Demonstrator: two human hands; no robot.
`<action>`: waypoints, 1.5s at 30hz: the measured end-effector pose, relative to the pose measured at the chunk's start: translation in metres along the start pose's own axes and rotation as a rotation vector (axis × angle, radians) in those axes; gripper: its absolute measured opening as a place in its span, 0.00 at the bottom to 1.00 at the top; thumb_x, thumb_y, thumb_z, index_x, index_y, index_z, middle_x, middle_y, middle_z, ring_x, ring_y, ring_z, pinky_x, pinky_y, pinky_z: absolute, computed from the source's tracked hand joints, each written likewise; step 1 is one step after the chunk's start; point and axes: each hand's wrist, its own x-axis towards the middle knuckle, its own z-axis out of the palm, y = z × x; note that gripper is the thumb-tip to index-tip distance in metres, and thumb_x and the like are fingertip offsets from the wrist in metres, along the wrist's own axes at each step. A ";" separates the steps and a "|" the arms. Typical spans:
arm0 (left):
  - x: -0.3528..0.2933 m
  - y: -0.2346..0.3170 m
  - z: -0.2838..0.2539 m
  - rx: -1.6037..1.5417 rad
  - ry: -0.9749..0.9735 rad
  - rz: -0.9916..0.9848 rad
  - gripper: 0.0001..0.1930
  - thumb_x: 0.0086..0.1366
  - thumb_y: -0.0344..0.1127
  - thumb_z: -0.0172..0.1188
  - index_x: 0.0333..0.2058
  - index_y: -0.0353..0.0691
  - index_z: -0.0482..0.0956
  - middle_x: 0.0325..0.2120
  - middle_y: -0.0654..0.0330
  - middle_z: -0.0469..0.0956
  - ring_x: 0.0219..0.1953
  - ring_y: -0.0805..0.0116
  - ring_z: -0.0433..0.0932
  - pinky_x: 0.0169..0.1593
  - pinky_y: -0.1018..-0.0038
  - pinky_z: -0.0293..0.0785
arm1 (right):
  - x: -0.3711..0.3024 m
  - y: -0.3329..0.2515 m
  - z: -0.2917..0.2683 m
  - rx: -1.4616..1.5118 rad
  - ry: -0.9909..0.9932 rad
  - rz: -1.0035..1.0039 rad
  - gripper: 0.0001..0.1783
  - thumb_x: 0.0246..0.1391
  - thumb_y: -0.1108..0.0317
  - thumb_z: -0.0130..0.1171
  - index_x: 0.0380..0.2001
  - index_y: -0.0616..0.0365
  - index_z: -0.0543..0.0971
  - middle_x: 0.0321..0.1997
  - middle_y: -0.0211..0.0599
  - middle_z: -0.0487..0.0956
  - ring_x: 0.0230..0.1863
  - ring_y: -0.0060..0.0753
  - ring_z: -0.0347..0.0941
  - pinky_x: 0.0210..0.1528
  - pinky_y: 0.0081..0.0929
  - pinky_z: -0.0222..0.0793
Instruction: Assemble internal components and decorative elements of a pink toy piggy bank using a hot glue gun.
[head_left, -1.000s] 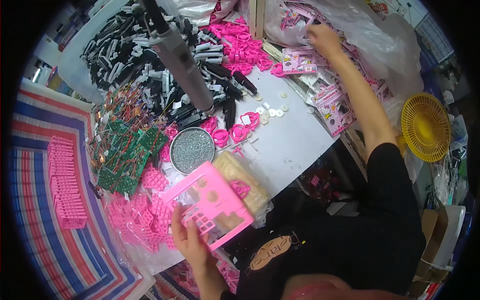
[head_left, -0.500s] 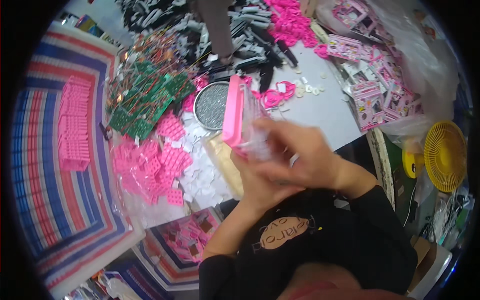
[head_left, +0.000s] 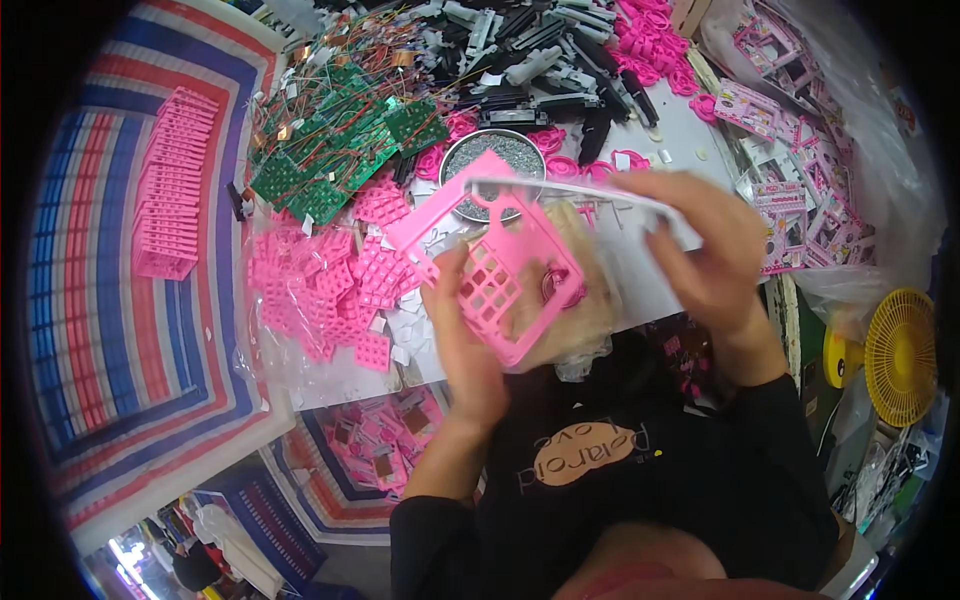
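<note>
My left hand point(head_left: 468, 365) grips a pink plastic casing point(head_left: 548, 325) by its left edge, fingers partly hidden behind it. The casing has a grid of square key holes and a large open window, and is tilted over the table. A thin pale strip or panel edge point(head_left: 600, 190) runs from above the casing to my right hand point(head_left: 715, 245), whose fingers are curled round its right end. I cannot tell whether the strip is joined to the casing. Behind the casing lies a beige pad point(head_left: 590, 270), and beyond it stands a round tin of small grey metal pieces point(head_left: 480, 152).
Left of my hands are pink keypads point(head_left: 320, 285) and green circuit boards with wires point(head_left: 345, 140). Black and grey parts point(head_left: 540, 65) and pink rings point(head_left: 655, 45) heap at the back. Printed pink cards point(head_left: 785, 215) lie right, near a yellow fan point(head_left: 900, 355). Pink casings stand in a row point(head_left: 175, 190) far left.
My hands have moved apart. The pink casing has turned from edge-on to show its face, and my right hand has shifted up and right with the pale strip.
</note>
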 end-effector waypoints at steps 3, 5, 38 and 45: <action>0.017 0.006 -0.043 -0.965 -0.271 -0.369 0.54 0.63 0.81 0.43 0.68 0.34 0.63 0.61 0.47 0.72 0.56 0.55 0.76 0.61 0.60 0.74 | 0.016 0.008 -0.016 0.206 -0.202 -0.339 0.16 0.49 0.79 0.60 0.42 0.57 0.85 0.44 0.40 0.86 0.50 0.50 0.82 0.59 0.48 0.70; 0.019 0.013 -0.041 -0.777 -0.245 -0.478 0.50 0.67 0.78 0.41 0.67 0.33 0.63 0.60 0.48 0.73 0.57 0.58 0.76 0.60 0.61 0.74 | 0.018 0.010 -0.007 0.454 -0.439 -0.446 0.15 0.49 0.77 0.61 0.41 0.55 0.86 0.50 0.38 0.85 0.62 0.53 0.75 0.71 0.63 0.52; 0.011 -0.010 -0.018 0.445 0.020 -0.120 0.56 0.53 0.19 0.66 0.76 0.37 0.40 0.49 0.58 0.67 0.30 0.81 0.65 0.30 0.85 0.65 | -0.072 0.000 0.089 1.268 0.063 0.695 0.12 0.71 0.67 0.52 0.51 0.62 0.72 0.45 0.28 0.77 0.44 0.11 0.70 0.48 0.15 0.67; 0.000 -0.004 -0.016 0.437 0.011 -0.157 0.56 0.55 0.19 0.65 0.76 0.37 0.37 0.31 0.69 0.68 0.24 0.84 0.61 0.28 0.85 0.63 | -0.069 -0.003 0.087 1.231 -0.001 0.676 0.11 0.72 0.67 0.51 0.50 0.62 0.72 0.39 0.24 0.74 0.39 0.08 0.68 0.42 0.15 0.66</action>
